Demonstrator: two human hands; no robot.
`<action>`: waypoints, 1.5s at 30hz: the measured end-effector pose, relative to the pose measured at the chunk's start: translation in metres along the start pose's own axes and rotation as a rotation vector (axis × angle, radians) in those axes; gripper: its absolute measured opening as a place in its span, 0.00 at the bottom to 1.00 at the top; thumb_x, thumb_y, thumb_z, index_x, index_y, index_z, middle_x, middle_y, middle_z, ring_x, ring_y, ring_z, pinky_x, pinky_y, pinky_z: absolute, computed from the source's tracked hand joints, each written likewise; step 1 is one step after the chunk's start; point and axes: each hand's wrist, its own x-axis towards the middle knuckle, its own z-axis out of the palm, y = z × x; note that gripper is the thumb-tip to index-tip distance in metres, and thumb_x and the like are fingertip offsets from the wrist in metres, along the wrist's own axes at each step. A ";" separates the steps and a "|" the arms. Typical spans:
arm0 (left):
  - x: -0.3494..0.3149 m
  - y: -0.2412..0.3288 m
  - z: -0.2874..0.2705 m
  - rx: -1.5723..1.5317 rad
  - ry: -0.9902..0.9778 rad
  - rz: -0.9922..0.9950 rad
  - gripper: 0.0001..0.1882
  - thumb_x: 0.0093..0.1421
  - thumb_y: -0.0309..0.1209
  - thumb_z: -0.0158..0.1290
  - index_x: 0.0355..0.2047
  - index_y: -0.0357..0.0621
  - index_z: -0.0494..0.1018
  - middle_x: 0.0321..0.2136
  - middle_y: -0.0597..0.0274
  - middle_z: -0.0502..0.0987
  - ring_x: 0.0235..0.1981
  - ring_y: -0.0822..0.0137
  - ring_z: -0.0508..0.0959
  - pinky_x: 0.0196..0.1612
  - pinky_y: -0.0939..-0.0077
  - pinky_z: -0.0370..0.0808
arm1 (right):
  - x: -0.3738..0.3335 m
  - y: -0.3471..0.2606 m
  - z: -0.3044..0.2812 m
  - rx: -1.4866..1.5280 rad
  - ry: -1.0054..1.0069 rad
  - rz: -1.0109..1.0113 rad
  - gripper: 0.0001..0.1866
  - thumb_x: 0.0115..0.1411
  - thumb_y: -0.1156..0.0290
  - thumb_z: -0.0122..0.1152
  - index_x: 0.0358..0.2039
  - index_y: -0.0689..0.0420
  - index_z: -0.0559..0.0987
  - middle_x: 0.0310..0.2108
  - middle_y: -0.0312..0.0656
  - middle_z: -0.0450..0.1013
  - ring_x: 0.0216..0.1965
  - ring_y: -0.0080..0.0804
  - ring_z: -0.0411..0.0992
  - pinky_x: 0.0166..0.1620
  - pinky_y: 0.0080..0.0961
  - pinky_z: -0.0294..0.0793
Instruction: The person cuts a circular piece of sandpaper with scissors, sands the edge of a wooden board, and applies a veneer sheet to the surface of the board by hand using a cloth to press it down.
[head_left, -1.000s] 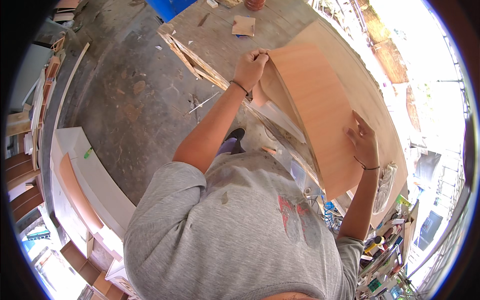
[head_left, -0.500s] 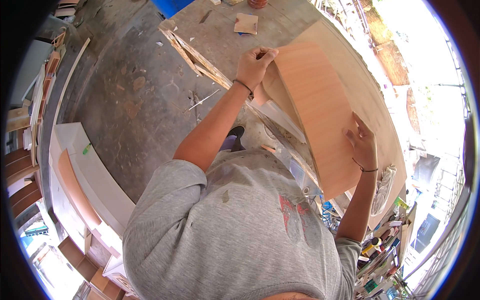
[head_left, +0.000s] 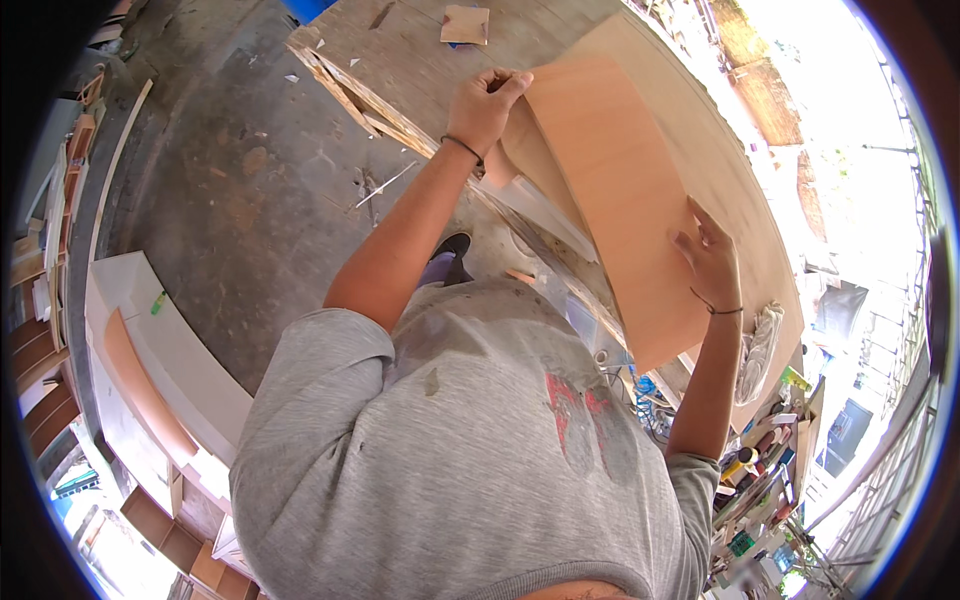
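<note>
A flat light-brown wood-grain panel [head_left: 625,190] is held tilted over the worktable, its lower end toward my body. My left hand [head_left: 485,105] pinches its far left corner between thumb and fingers. At its right edge is my right hand [head_left: 712,260], the thumb on the panel's face and the fingers stretched along the edge; part of this grip is hidden. Under the panel's left side, a curved brown piece and a whitish strip [head_left: 550,218] show. A larger brown board [head_left: 735,200] lies beneath on the table.
The worktable's splintered edge [head_left: 375,112] runs diagonally past my body. A small square wood piece [head_left: 465,25] lies at the far end. A wrapped whitish bundle [head_left: 760,355] sits near my right forearm. Cluttered tools [head_left: 745,465] are at lower right; a white cabinet carcass [head_left: 180,330] stands left.
The whole view has shifted a little, so table and panel appear further up and left. Both hands keep their places on the panel.
</note>
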 end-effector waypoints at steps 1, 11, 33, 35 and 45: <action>0.000 0.000 0.000 0.013 -0.001 -0.003 0.12 0.55 0.36 0.60 0.29 0.37 0.78 0.23 0.69 0.77 0.25 0.81 0.71 0.29 0.85 0.68 | 0.001 0.001 0.000 -0.021 0.008 -0.023 0.29 0.54 0.74 0.63 0.57 0.62 0.68 0.53 0.46 0.71 0.56 0.32 0.67 0.61 0.30 0.60; 0.005 -0.008 -0.005 0.118 -0.019 0.018 0.16 0.55 0.39 0.61 0.35 0.39 0.78 0.30 0.68 0.77 0.32 0.78 0.73 0.38 0.81 0.70 | 0.002 0.013 -0.001 0.010 0.000 0.037 0.29 0.54 0.69 0.64 0.56 0.59 0.70 0.51 0.47 0.72 0.53 0.37 0.69 0.56 0.30 0.65; -0.116 0.019 0.060 0.678 -0.988 1.030 0.18 0.47 0.44 0.61 0.37 0.50 0.77 0.46 0.67 0.74 0.56 0.65 0.69 0.62 0.60 0.61 | -0.012 -0.027 0.016 -0.278 0.116 0.101 0.27 0.53 0.64 0.62 0.55 0.53 0.72 0.47 0.51 0.73 0.46 0.43 0.72 0.50 0.33 0.69; -0.116 0.018 0.061 0.676 -0.993 1.028 0.18 0.47 0.43 0.61 0.37 0.50 0.77 0.46 0.67 0.74 0.56 0.64 0.69 0.62 0.59 0.61 | -0.016 -0.027 0.017 -0.351 0.184 0.012 0.25 0.52 0.65 0.60 0.53 0.51 0.74 0.46 0.50 0.73 0.45 0.44 0.70 0.50 0.36 0.68; -0.115 0.022 0.059 0.715 -1.022 1.003 0.19 0.48 0.44 0.61 0.38 0.50 0.76 0.47 0.66 0.74 0.56 0.63 0.69 0.61 0.58 0.62 | -0.024 -0.008 0.036 -0.437 0.304 -0.141 0.26 0.56 0.66 0.58 0.56 0.53 0.70 0.44 0.46 0.68 0.50 0.46 0.64 0.52 0.37 0.65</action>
